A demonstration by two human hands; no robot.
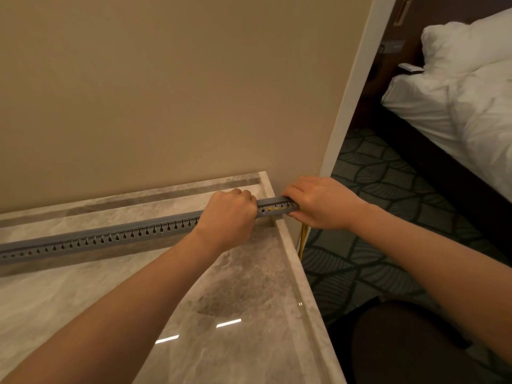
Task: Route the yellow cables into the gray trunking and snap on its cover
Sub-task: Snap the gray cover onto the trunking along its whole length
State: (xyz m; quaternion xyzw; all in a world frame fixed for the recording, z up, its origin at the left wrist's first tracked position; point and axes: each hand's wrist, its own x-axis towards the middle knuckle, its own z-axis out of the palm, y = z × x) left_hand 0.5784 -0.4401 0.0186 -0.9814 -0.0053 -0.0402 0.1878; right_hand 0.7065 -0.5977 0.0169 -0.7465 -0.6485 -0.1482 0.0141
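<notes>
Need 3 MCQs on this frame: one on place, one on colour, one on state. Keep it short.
1. Where is the gray trunking? A on the carpet B along the marble countertop C on the bed
2. What colour shows through its holes near the right end? A yellow B red C blue
3. What is the left hand doing? A hanging idle B pressing flat on the counter C gripping the trunking
Key: 1 B, it runs along the counter; 2 A, yellow cables show inside; 3 C, fingers curl round it, like the right hand.
</notes>
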